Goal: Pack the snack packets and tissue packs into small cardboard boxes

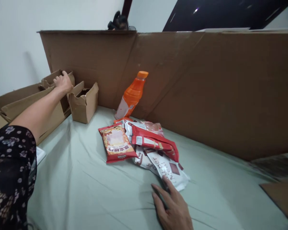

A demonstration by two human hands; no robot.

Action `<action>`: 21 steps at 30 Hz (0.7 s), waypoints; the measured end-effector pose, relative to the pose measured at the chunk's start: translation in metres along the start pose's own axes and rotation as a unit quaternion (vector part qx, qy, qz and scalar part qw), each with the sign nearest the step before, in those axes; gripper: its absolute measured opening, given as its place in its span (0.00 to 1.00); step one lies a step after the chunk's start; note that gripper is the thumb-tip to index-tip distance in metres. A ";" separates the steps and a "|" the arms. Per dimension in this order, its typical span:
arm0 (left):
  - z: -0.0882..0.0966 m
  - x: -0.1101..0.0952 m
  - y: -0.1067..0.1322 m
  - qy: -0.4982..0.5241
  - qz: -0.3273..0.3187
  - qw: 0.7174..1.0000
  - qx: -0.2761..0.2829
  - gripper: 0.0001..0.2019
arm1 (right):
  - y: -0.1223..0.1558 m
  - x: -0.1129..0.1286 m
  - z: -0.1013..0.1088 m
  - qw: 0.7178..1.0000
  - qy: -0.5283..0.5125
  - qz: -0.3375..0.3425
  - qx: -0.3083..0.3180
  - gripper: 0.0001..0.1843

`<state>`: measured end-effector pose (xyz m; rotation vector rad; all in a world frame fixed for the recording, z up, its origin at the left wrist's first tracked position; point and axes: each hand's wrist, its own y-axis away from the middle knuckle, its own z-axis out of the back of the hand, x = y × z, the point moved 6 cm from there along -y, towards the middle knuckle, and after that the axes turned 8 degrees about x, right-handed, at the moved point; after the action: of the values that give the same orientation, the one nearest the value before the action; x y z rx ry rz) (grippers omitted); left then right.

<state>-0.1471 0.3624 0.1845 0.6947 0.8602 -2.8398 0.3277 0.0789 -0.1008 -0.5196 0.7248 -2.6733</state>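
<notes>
My left hand [63, 83] reaches out to the far left and grips the edge of an open cardboard box [26, 102], fingers curled over its flap. My right hand [174, 207] lies flat on the pale green cloth [86, 191] with its fingers spread, the fingertips touching a white snack packet [170, 169]. Beside that packet lie a red snack packet [155, 142] and a red-and-yellow snack bag [116, 143]. An orange drink bottle [131, 95] leans against the cardboard wall behind them.
A tall cardboard wall [206, 89] runs across the back of the surface. A smaller open cardboard box [83, 103] stands next to the one I grip. A flat piece of cardboard [283, 195] lies at the right edge. White walls rise behind.
</notes>
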 end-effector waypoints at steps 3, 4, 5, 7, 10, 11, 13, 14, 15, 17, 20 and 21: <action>-0.004 0.003 -0.010 -0.003 -0.018 1.000 0.017 0.19 | 0.000 0.001 0.003 1.000 0.001 0.001 0.001 0.20; -0.005 0.004 -0.011 -0.008 -0.023 0.999 0.023 0.19 | 0.000 0.002 0.003 1.000 -0.001 0.001 0.002 0.20; -0.006 0.006 -0.012 -0.015 -0.026 0.999 0.030 0.18 | -0.001 0.002 0.003 1.000 -0.004 0.000 0.004 0.21; -0.008 0.008 -0.012 -0.035 -0.027 0.998 0.045 0.18 | -0.001 0.002 0.003 1.000 -0.008 -0.004 0.010 0.22; -0.011 0.009 -0.012 -0.067 -0.020 0.996 0.056 0.17 | -0.001 0.002 0.002 1.000 -0.012 -0.016 0.015 0.23; -0.011 0.007 -0.012 -0.076 -0.019 0.995 0.054 0.18 | -0.001 0.002 0.002 1.000 -0.012 -0.018 0.014 0.23; -0.010 -0.001 -0.008 -0.092 -0.025 0.995 0.041 0.19 | 0.000 0.001 0.001 1.000 -0.014 -0.016 0.010 0.22; -0.010 -0.008 -0.003 -0.099 -0.034 0.994 0.032 0.19 | 0.000 0.001 0.000 1.000 -0.014 -0.010 0.007 0.21; -0.010 -0.016 0.004 -0.105 -0.051 0.993 0.026 0.20 | 0.000 0.001 0.000 1.000 -0.013 -0.005 0.005 0.21; -0.019 -0.033 0.026 -0.113 -0.108 0.987 0.036 0.21 | 0.001 -0.001 -0.002 1.000 -0.010 0.004 0.002 0.20; -0.055 -0.054 0.073 -0.113 -0.222 0.961 0.121 0.21 | 0.000 -0.003 -0.004 1.000 -0.004 0.008 0.001 0.21; -0.069 -0.058 0.088 -0.110 -0.250 0.950 0.153 0.20 | 0.000 -0.002 -0.003 1.000 -0.003 0.009 0.002 0.21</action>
<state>-0.0493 0.3240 0.1152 0.1832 0.6370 -3.4655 0.3284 0.0813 -0.1040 -0.5169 0.7198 -2.6543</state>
